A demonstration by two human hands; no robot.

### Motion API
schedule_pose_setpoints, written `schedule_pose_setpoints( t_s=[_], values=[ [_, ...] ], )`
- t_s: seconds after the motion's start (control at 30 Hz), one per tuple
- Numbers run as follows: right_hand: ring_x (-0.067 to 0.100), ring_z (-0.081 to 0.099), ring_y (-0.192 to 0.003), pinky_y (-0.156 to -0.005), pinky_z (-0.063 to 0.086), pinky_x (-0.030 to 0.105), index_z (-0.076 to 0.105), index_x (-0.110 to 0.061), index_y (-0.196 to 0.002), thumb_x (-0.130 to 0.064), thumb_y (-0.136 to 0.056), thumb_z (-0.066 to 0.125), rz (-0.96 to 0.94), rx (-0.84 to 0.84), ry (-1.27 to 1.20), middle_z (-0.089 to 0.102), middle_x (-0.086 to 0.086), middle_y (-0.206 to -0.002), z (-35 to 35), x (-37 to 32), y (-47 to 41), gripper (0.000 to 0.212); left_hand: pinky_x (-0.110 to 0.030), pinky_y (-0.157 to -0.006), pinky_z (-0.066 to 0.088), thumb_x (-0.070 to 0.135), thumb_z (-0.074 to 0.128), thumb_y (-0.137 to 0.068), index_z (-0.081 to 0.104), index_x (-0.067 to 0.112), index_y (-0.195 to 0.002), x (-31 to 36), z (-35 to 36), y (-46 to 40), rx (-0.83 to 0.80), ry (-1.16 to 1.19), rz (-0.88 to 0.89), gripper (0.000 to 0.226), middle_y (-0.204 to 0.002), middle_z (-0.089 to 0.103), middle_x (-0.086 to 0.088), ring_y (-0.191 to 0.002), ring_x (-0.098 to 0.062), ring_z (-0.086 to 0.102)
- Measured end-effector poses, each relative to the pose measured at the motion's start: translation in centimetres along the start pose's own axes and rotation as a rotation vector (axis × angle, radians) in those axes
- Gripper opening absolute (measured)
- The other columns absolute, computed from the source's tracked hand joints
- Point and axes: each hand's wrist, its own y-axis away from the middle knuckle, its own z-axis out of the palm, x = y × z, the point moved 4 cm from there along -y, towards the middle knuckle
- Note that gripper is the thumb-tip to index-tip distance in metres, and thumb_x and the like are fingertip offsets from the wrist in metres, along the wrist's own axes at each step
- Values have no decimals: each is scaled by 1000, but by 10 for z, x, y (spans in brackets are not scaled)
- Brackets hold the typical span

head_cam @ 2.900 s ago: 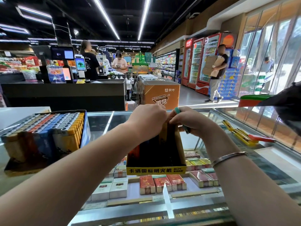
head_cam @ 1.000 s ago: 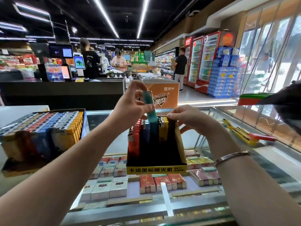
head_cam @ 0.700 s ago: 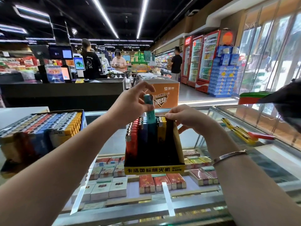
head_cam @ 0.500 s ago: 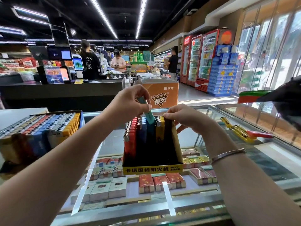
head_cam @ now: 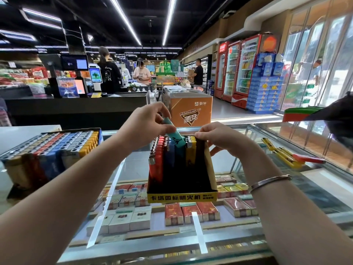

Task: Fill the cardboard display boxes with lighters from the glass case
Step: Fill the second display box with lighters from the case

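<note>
Box (head_cam: pixel 182 197) labelled 卡塔国标明火机, teal lighter (head_cam: pixel 174 134)

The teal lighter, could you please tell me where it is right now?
In the head view the teal lighter is at centre, pinched in the left hand and tilted into the back of the display box, between the blue lighters and yellow lighters.

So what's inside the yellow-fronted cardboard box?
The yellow-fronted cardboard box holds upright lighters in rows: red, blue and yellow. Its right side looks dark; whether anything sits there is unclear.
</note>
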Motion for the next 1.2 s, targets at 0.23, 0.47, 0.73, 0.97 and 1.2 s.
schedule_pose_setpoints(
  t_s=[0.23, 0.47, 0.73, 0.97, 1.2],
  values=[
    [16, 62, -72, -54, 50, 25, 61, -13, -84, -24, -95, 50, -3, -7, -4, 64, 5, -79, 0, 0, -1, 19, -19, -57, 38, 28, 79, -70, 61, 21, -80, 23, 20, -5, -44, -395, 230, 22, -74, 54, 15, -68, -4, 51],
    [14, 62, -70, -51, 51, 23, 60, -13, -81, -24, -95, 50, -5, -2, 6, 64, 3, -77, -1, 1, -2, 20, -32, -72, 51, 13, 65, -80, 73, 19, -92, 29, 30, -7, -141, -536, 221, 16, -87, 66, 4, -78, -16, 59],
    [13, 62, -68, -51, 50, 23, 60, -14, -81, -24, -96, 50, -8, -3, 5, 64, 3, -75, 0, 0, -1, 20, -20, -53, 36, 20, 64, -82, 72, 22, -83, 22, 33, -9, -71, -567, 176, 9, -88, 64, 7, -76, -12, 56],
    [12, 61, -67, -50, 49, 22, 62, -12, -84, -24, -95, 51, 21, -4, 18, 63, 3, -76, -1, -1, 0, 20, -38, -91, 47, 57, 48, -85, 68, 29, -105, -1, 29, -2, -376, -298, 26, 39, -113, 64, 6, -101, -12, 59],
    [22, 59, -67, -52, 53, 29, 61, -9, -83, -12, -93, 49, -10, 577, -143, 63, 15, -83, -40, 11, 7, 15, 1, -78, 37, 55, 55, -80, 57, 40, -113, -26, 31, 28, -402, 312, 34, 36, -119, 50, 30, -108, 16, 48]
  ],
)
